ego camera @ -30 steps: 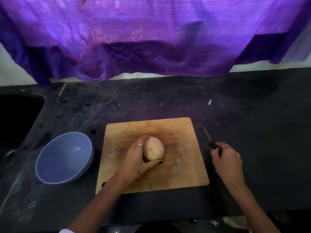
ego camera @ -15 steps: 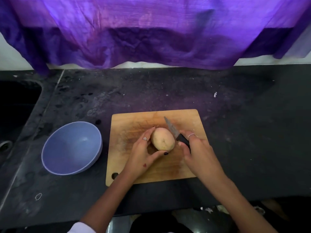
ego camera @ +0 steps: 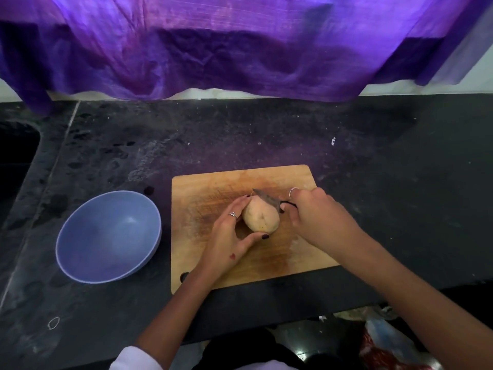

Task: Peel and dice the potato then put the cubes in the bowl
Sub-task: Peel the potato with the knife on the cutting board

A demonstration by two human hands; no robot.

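Note:
A pale, unpeeled potato lies on the wooden cutting board in the middle of the dark counter. My left hand grips the potato from its left, fingers over the far end and thumb at the near end. My right hand holds a small knife by its black handle. The blade lies across the potato's far right end, tip pointing left. An empty blue bowl stands left of the board.
A sink opening is at the far left of the black counter. Purple cloth hangs over the wall behind. A small ring-shaped band lies near the front left edge. A bag sits on the floor below right.
My right hand picked the knife up from the counter right of the board and brought it to the potato. The blade now rests at the potato's far end. My left hand kept holding it.

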